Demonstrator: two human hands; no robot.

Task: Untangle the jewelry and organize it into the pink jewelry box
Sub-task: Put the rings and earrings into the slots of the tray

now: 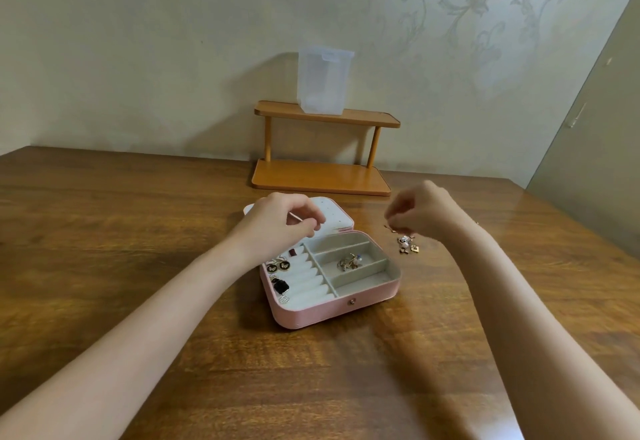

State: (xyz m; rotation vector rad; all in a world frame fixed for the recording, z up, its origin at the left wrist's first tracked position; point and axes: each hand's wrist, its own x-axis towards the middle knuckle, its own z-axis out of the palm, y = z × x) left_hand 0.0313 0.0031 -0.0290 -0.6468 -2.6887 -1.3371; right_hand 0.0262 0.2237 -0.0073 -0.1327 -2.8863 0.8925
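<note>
Here wood table (pixel 138 231), papered wall (pixel 138 58); L fingers (pixel 311 228) curled empty, R fingers (pixel 398 223) pinch chain (pixel 408 243)

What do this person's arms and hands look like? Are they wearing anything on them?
Both forearms are bare as far as the picture shows: no sleeves, no gloves and no watch. The left hand has no visible ring. On the right hand the fingers are too blurred to tell. A tiny glint shows near the right wrist, too small to identify.
</note>
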